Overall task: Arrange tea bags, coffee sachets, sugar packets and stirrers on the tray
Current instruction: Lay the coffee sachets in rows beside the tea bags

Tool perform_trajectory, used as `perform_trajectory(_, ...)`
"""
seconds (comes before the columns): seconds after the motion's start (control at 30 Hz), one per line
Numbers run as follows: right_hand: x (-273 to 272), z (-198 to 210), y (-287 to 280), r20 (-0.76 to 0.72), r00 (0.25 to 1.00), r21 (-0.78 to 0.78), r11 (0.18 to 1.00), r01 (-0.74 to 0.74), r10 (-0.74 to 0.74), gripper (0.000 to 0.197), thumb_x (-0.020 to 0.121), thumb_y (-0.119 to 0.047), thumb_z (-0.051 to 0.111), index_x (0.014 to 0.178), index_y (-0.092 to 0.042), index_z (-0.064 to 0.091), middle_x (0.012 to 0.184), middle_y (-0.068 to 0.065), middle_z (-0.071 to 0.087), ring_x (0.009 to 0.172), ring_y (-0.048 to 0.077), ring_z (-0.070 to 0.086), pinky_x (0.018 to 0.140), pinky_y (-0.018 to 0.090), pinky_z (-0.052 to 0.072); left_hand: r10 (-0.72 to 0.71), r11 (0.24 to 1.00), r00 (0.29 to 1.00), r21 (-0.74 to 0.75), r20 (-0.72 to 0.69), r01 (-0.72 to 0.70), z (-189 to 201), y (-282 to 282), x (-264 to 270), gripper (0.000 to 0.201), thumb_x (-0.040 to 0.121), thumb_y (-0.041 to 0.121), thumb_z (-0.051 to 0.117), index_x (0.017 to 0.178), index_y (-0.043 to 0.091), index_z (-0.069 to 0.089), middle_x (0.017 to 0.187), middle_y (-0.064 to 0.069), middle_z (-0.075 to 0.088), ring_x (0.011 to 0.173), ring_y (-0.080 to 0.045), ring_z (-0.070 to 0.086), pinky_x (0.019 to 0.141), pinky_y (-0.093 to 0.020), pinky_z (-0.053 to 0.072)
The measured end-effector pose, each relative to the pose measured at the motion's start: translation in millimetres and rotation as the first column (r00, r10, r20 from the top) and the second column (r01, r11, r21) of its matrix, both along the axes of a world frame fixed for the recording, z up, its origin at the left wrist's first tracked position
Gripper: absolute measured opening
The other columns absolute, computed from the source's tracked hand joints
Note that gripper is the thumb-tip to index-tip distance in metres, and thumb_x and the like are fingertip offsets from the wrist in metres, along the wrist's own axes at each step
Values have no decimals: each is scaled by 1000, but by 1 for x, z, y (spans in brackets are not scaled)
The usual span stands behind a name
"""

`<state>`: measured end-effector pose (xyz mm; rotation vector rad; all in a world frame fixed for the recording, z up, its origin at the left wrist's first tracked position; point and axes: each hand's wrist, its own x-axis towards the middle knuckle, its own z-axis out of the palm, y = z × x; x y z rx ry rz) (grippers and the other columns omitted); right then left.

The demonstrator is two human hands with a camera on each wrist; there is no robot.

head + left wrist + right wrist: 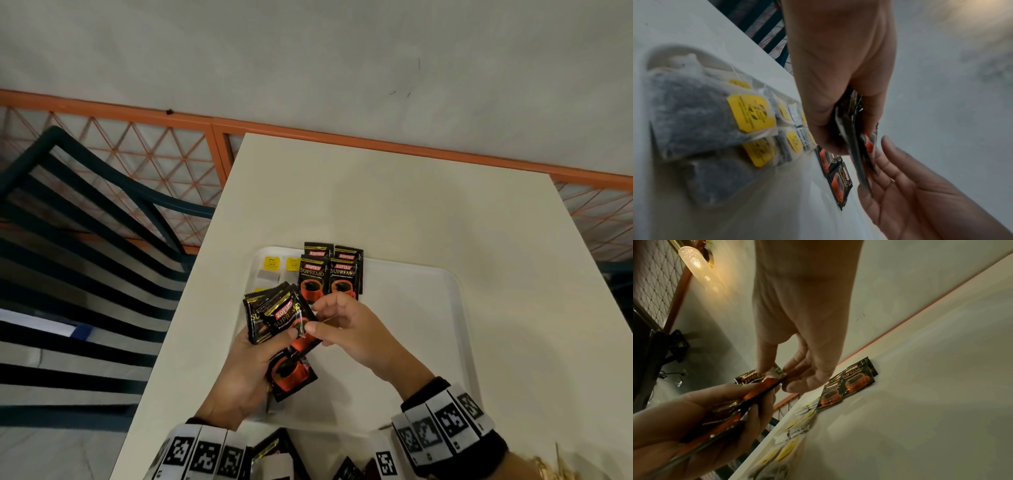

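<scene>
Left grip (250, 359) clamps a sachet stack (274, 315) – right grip (346, 325) pinching one – above tea bags (270, 270), tray (428, 308).

Looks like a café or hotel dining area — white table (394, 205) pushed against a plain wall w/ orange trim and orange lattice railing (137, 154), dark slatted chair (85, 212) beside it, glowing wall lamp (694, 264), and a serving tray (428, 308) of tea bags (694, 113) & instant coffee sachets (329, 274).
</scene>
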<state>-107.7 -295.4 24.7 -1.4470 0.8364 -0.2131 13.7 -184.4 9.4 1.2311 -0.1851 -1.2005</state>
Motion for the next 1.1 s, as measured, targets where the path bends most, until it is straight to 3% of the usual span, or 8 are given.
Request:
perform_trajectory(0.13,-1,-3,1,16,1000,12,1000,-18,18,10,83,-12,65,84,-19,59,81,-4,65,74,7,61,63,15,50,-36,999,999,-38,-21,35,3,3,-2,22,75,7,68,96,15,66,82,-5,75,75,-18,71,57,-24,56)
perform_trajectory(0.27,-1,-5,-2,24,1000,81,997,2,-4,7,87,-11,60,85,-17,58,81,-2,67,74,6,63,64,16,50,-38,995,988,-95,-148,24,5,7,2,82,35,48,89,106,15,65,98,-14,73,88,-25,71,60,-29,56)
perform_trajectory(0.47,5,-10,-2,45,982,200,964,173,-185,4,85,-13,63,83,-15,61,81,1,67,75,10,64,65,20,52,78,997,984,-12,-163,-81,-1,6,8,25,88,20,51,111,15,60,91,-6,75,80,-19,72,57,-30,57)
perform_trajectory(0.67,6,-25,-16,-80,909,217,883,415,-408,6,81,-9,68,85,-13,65,74,2,61,65,11,56,58,18,49,155,988,974,42,-166,-150,-6,17,24,31,74,23,61,103,15,63,85,-6,75,74,-19,72,55,-31,58)
perform_trajectory(0.77,13,-32,-22,-136,902,82,902,423,-410,9,83,-7,65,93,-6,66,73,2,62,64,11,57,58,18,49,165,986,971,52,-172,-158,-6,21,24,30,79,25,62,107,13,62,98,-12,73,79,-22,72,59,-33,59)
perform_trajectory(0.83,18,-37,-24,-174,907,-39,923,382,-383,11,85,-9,64,95,-7,67,72,0,63,66,12,58,59,18,47,163,985,975,75,-154,-153,-6,21,23,52,69,33,71,115,11,60,107,-16,69,89,-27,70,65,-36,60)
perform_trajectory(0.97,25,-42,-25,-184,910,-160,925,345,-371,11,83,-10,65,93,-6,66,68,-2,61,65,14,58,60,21,46,135,988,978,91,-160,-122,-5,20,21,41,87,24,52,124,8,55,116,-20,65,102,-31,64,74,-40,58)
perform_trajectory(1.1,28,-48,-25,-187,890,-262,894,363,-416,17,79,-11,70,88,-12,57,75,-2,59,67,13,58,62,21,48,134,987,979,114,-151,-117,-5,18,19,34,92,21,49,122,9,56,113,-18,66,99,-28,65,67,-35,59)
